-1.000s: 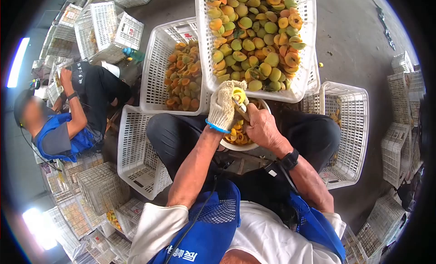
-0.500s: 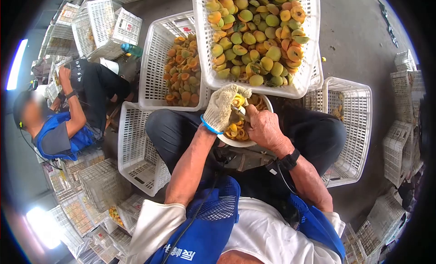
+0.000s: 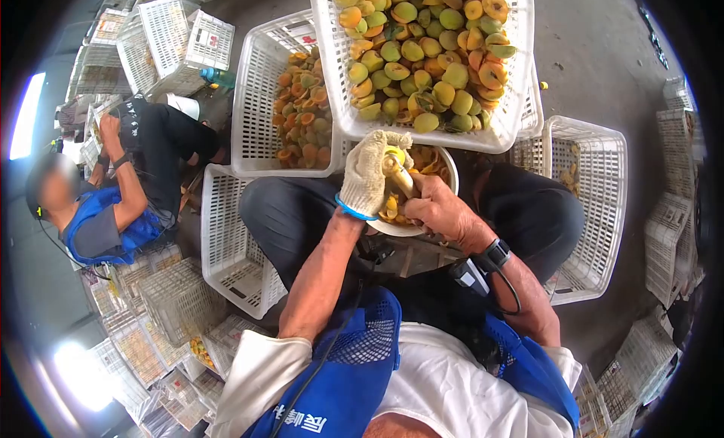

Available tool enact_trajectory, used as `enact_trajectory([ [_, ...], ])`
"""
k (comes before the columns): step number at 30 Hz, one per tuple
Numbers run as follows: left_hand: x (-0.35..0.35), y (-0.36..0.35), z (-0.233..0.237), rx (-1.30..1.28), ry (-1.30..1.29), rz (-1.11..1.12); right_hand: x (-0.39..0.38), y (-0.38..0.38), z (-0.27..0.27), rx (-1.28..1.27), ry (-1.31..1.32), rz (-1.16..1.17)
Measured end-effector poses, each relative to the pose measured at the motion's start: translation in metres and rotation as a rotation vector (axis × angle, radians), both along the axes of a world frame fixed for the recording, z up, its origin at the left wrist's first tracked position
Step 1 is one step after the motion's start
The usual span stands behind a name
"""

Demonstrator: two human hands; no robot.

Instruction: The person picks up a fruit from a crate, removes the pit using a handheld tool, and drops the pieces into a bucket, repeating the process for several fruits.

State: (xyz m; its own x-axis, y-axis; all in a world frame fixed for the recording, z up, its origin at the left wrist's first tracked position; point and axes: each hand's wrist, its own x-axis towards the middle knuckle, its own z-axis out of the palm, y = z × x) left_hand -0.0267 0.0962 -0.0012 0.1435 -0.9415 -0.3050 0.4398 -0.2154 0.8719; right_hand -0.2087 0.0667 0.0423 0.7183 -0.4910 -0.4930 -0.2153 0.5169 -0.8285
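Note:
My left hand (image 3: 366, 173), in a knitted glove with a blue cuff edge, is closed around a yellow-green peach half (image 3: 394, 157). My bare right hand (image 3: 446, 212) grips a coring tool (image 3: 405, 185) by its pale handle. The tool's far end is against the fruit, its tip hidden there. Both hands are over a white bucket (image 3: 453, 174) between my knees, in which yellow-orange scraps (image 3: 430, 160) lie. Just beyond, a white crate (image 3: 422, 140) is piled with green and orange peach halves (image 3: 426, 68).
Left of it, another crate (image 3: 245, 99) holds more orange halves (image 3: 302, 110). Crates also stand beside my left knee (image 3: 219, 234) and right knee (image 3: 603, 212). A person in a blue vest (image 3: 98, 219) sits at the left, among stacked crates (image 3: 177, 302). More crates (image 3: 667, 242) line the right side.
My right hand has shifted slightly down and right, and the tool's handle shows more fully. The fruit in my left hand has turned upward. The whole view has shifted a little.

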Motion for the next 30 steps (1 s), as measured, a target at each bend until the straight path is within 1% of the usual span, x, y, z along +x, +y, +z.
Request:
enact_trajectory([
  [1,0.001,0.001,0.006,-0.001,-0.001,0.003,-0.001,-0.001,0.001,-0.012,-0.029,-0.026],
  [3,0.006,0.000,0.014,-0.052,-0.107,-0.115,-0.003,-0.004,0.002,-0.014,-0.013,-0.001],
  [4,0.007,0.000,0.013,-0.050,-0.152,-0.134,-0.005,-0.005,0.002,0.042,-0.025,0.011],
  [6,0.008,0.001,0.017,-0.056,-0.129,-0.170,-0.008,-0.005,0.005,0.166,-0.054,0.005],
  [7,0.006,0.002,0.020,-0.060,-0.104,-0.207,-0.009,-0.004,0.003,0.168,-0.052,0.003],
  [9,0.002,0.003,0.021,-0.075,-0.082,-0.199,-0.011,-0.003,-0.002,0.195,-0.094,0.000],
  [10,0.003,0.003,0.019,-0.099,-0.155,-0.188,-0.011,-0.003,-0.001,0.198,-0.093,-0.005],
  [12,0.008,0.002,0.012,-0.122,-0.317,-0.183,-0.009,-0.003,0.000,-0.141,0.043,0.045],
  [13,0.008,0.005,0.010,-0.120,-0.319,-0.185,-0.008,0.000,-0.011,-0.139,0.041,0.043],
  [14,0.006,0.009,0.008,-0.079,-0.248,-0.158,-0.007,0.008,-0.031,-0.399,0.050,0.036],
  [15,0.003,0.014,0.006,-0.037,-0.177,-0.130,-0.004,0.011,-0.032,-0.659,0.060,0.031],
  [16,0.000,0.016,0.002,0.007,0.041,-0.061,-0.006,0.012,-0.025,-0.609,0.114,0.081],
  [17,-0.001,0.016,-0.002,0.009,0.041,-0.061,-0.004,0.016,-0.027,-0.607,0.113,0.082],
  [19,-0.004,0.020,-0.005,0.032,0.154,-0.015,0.000,0.026,-0.031,-0.722,0.247,0.100],
  [20,-0.006,0.020,-0.006,0.068,0.065,0.052,0.003,0.030,-0.030,-0.725,0.244,0.104],
  [21,-0.004,0.018,-0.004,0.063,0.064,0.054,0.006,0.036,-0.028,-0.760,0.291,0.087],
  [22,-0.001,0.017,-0.001,0.122,0.099,0.112,0.006,0.044,-0.025,-0.793,0.339,0.072],
  [23,0.003,0.016,0.001,0.180,0.134,0.174,0.004,0.051,-0.023,-0.798,0.337,0.078],
  [24,0.007,0.015,0.001,0.188,0.099,0.250,0.003,0.055,-0.021,-0.778,0.351,0.046],
  [25,0.014,0.017,0.003,0.180,0.098,0.255,0.001,0.060,-0.020,-0.755,0.366,0.012],
  [27,0.029,0.022,0.008,0.031,0.012,0.200,-0.002,0.067,-0.026,-0.757,0.380,-0.004],
  [28,0.032,0.022,0.012,-0.033,-0.017,0.219,-0.003,0.068,-0.026,-0.773,0.348,-0.025],
  [29,0.040,0.025,0.019,-0.080,-0.129,0.163,-0.006,0.068,-0.027,-0.788,0.321,-0.048],
  [30,0.045,0.025,0.029,-0.110,-0.183,0.166,-0.005,0.067,-0.030,-0.839,0.358,0.007],
])
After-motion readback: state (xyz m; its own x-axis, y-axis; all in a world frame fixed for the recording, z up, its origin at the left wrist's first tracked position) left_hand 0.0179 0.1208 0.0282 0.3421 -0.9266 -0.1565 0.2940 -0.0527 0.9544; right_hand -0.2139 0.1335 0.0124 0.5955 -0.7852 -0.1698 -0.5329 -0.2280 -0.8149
